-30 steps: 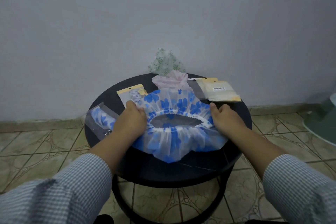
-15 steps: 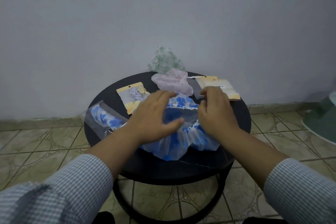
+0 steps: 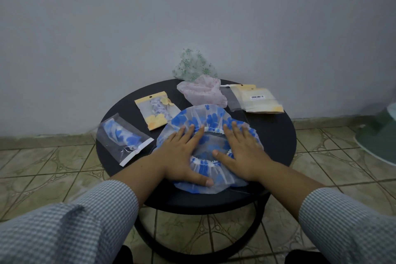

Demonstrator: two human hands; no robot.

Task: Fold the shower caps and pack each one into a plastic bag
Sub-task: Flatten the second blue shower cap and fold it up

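Both hands are pressing flat, fingers straight and spread, on the blue-flowered shower cap (image 3: 205, 117) lying at the centre of the round black table (image 3: 276, 135): the left hand (image 3: 182, 152) is covering its left half, the right hand (image 3: 242, 150) its right (thumbs pointing inward). A bagged blue cap (image 3: 122, 137) is lying at the table's left edge, with stacked empty bags (image 3: 255, 98) at upper right.

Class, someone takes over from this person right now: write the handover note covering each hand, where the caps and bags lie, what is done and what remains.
Left hand and right hand: open, pressing the blue-flower cap flat on the round table.
Done: two packed bags, blue and yellow, at left.
Left: fold and bag this cap, then the pink cap and green cap at the back.
Empty bags lie back right.
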